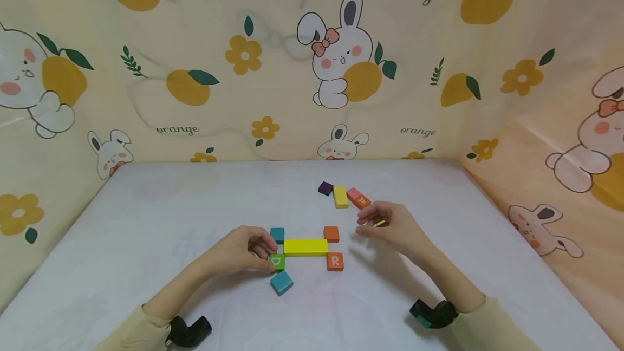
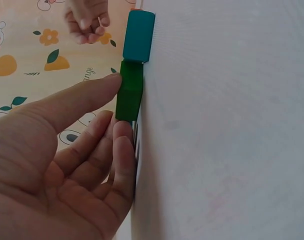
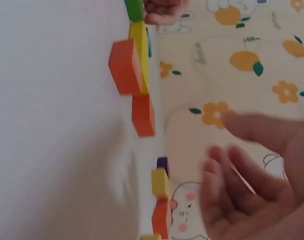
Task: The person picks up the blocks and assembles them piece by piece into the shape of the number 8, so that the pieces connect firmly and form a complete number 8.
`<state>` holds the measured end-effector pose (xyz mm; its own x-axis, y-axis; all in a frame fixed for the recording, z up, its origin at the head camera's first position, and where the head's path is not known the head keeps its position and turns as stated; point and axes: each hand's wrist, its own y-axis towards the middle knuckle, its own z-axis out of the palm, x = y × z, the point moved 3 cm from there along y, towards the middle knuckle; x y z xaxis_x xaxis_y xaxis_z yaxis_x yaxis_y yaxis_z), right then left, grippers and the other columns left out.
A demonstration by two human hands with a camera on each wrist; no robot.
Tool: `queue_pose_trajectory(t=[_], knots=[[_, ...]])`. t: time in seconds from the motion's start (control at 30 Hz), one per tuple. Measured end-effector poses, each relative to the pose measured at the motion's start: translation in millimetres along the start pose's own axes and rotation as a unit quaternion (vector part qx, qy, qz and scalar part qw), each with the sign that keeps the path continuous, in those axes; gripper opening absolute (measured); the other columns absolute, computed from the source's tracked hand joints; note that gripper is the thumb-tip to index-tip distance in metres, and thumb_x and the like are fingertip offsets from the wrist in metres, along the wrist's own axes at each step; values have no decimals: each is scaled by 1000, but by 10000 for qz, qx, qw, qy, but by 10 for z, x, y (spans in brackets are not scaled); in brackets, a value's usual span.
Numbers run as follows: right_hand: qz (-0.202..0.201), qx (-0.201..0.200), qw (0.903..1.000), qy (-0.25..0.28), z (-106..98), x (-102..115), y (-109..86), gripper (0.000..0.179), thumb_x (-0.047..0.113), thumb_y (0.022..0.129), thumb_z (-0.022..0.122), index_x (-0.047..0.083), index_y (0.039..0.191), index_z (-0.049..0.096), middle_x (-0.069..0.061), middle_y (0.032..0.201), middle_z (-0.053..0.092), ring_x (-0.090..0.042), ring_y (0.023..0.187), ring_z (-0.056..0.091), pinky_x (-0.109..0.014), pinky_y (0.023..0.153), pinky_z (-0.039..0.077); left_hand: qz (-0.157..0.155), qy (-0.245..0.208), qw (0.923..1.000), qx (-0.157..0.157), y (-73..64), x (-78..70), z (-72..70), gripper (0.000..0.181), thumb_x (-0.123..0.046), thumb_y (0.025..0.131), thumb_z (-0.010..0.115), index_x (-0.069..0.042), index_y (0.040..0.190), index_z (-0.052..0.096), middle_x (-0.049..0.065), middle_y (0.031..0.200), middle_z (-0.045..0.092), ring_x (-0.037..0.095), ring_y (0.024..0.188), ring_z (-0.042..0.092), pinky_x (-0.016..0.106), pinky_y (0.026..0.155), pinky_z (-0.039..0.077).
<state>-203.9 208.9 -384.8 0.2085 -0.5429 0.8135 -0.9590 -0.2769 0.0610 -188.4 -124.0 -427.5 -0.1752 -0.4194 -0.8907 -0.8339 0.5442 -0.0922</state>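
Observation:
My left hand (image 1: 246, 251) is at the left end of a long yellow block (image 1: 305, 247). Its thumb and fingertips pinch a green letter block (image 2: 129, 92), seen edge-on in the left wrist view. A teal block (image 1: 277, 235) lies just beyond those fingers, and a second teal block (image 1: 281, 283) sits turned at the near side of the green one. My right hand (image 1: 390, 226) hovers to the right with loosely bent fingers and holds nothing. A yellow block (image 1: 381, 223) is partly hidden behind it.
At the yellow block's right end are an orange block (image 1: 331, 234) and an orange R block (image 1: 335, 261). Farther back lie a purple block (image 1: 325, 188), a small yellow block (image 1: 340, 197), a pink block (image 1: 354, 194) and an orange A block (image 1: 361, 201). Patterned cloth (image 1: 283, 96) surrounds the white table (image 1: 146, 221).

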Motion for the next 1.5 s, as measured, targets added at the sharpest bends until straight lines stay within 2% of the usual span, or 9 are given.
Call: queue_pose_trajectory(t=[0.13, 0.27, 0.47, 0.57, 0.73, 0.97, 1.17, 1.3, 1.5], knots=[[53, -722, 9971, -242, -138, -49, 109, 31, 16, 82, 82, 5, 107, 69, -6, 98, 70, -23, 88, 63, -34, 77, 52, -40, 14, 10000, -22, -9, 18, -13, 33, -16, 78, 85, -8, 104, 67, 2, 98, 67, 22, 87, 60, 28, 77, 53], [54, -960, 9948, -336, -205, -110, 281, 39, 12, 82, 81, 2, 116, 67, -14, 111, 68, -29, 101, 62, -42, 87, 51, -58, 6, 10000, -76, -18, 39, -26, 33, -16, 78, 85, -7, 104, 67, 2, 96, 66, 23, 86, 60, 28, 77, 52], [477, -898, 9935, -511, -255, -233, 434, 45, 14, 84, 80, 3, 124, 64, -16, 121, 64, -34, 113, 55, -46, 94, 47, -93, -75, 9999, -28, -3, 60, -12, 34, -16, 78, 85, -6, 105, 67, 3, 97, 66, 23, 87, 60, 28, 77, 52], [563, -901, 9925, -604, -273, -285, 469, 47, 16, 85, 79, 4, 127, 63, -15, 125, 62, -35, 119, 50, -48, 96, 45, -99, -79, 9999, -20, 4, 58, -2, 34, -16, 78, 85, -6, 104, 67, 3, 97, 66, 23, 87, 60, 28, 77, 52], [797, -922, 9918, -388, -313, -377, 504, 46, 20, 85, 79, 7, 127, 64, -13, 128, 61, -34, 123, 47, -51, 100, 40, -110, -80, 9999, -4, 12, 53, 7, 33, -17, 78, 85, -7, 104, 67, 2, 97, 66, 23, 86, 60, 28, 77, 52], [1108, -776, 9907, 166, -331, -482, 514, 45, 18, 84, 81, 4, 124, 66, -15, 124, 63, -33, 120, 49, -48, 101, 39, -141, -132, 9998, 14, 9, 40, 9, 33, -15, 78, 85, -6, 104, 67, 3, 96, 66, 23, 86, 60, 28, 77, 52], [1310, -832, 9869, 437, -287, -520, 524, 44, 14, 83, 81, 3, 122, 66, -14, 122, 64, -32, 116, 50, -45, 101, 39, -166, -146, 9998, 25, 4, 17, 4, 33, -14, 78, 85, -5, 104, 68, 3, 97, 66, 22, 86, 60, 27, 78, 52], [1325, -872, 9863, 463, -244, -537, 531, 43, 12, 81, 82, 3, 120, 66, -14, 119, 65, -32, 113, 52, -43, 98, 42, -151, -136, 9998, 26, 6, 14, 3, 33, -14, 78, 85, -5, 105, 67, 3, 97, 66, 22, 86, 60, 27, 77, 52], [1302, -915, 9871, 179, -184, -597, 558, 41, 14, 79, 84, 6, 116, 69, -10, 114, 68, -29, 105, 58, -39, 93, 47, -142, -129, 9998, 33, 3, 17, 8, 33, -15, 78, 85, -5, 105, 67, 3, 97, 66, 21, 86, 59, 27, 76, 52]])
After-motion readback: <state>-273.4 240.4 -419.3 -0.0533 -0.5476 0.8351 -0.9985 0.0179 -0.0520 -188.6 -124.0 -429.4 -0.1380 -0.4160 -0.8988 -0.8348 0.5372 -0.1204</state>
